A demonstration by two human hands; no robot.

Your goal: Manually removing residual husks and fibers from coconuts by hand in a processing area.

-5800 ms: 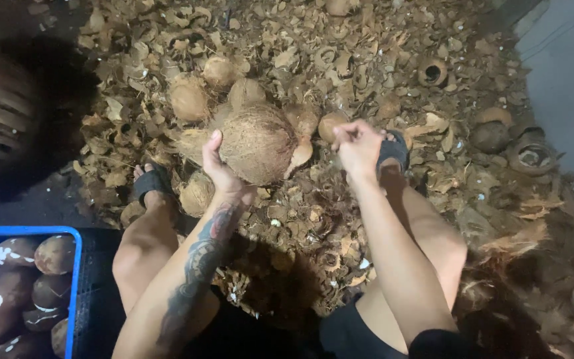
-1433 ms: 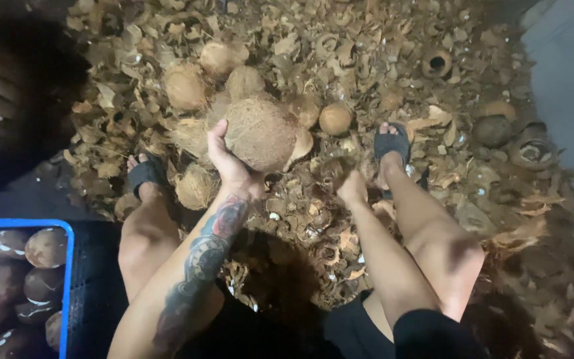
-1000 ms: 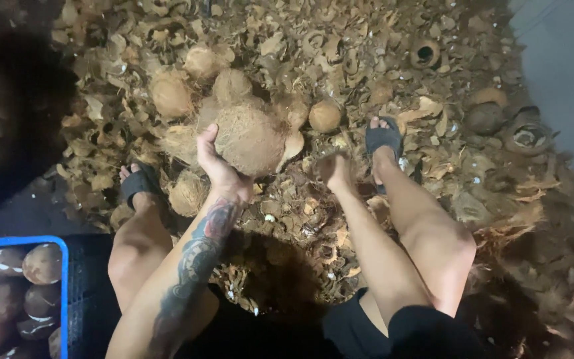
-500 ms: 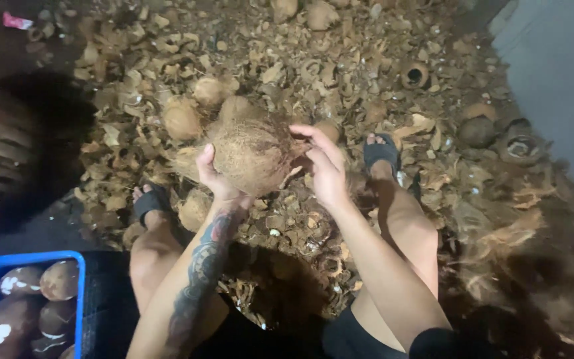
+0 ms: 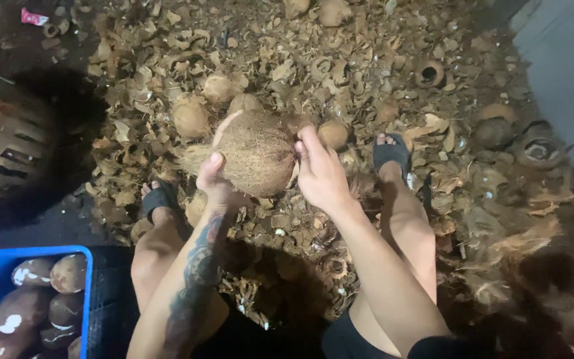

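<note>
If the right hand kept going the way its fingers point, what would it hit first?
The right hand points up and away, along the side of the held coconut. Straight on, it would likely meet the small round coconut just past its fingertips, though depth is unclear.

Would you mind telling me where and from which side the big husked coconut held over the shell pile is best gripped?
Probably across its widest part, from both sides. The coconut is round and fibrous with no handle or edge, too broad for one hand. Here the left hand cups its lower left and the right hand presses its right flank; opposed palms likely stop it rolling.
</note>
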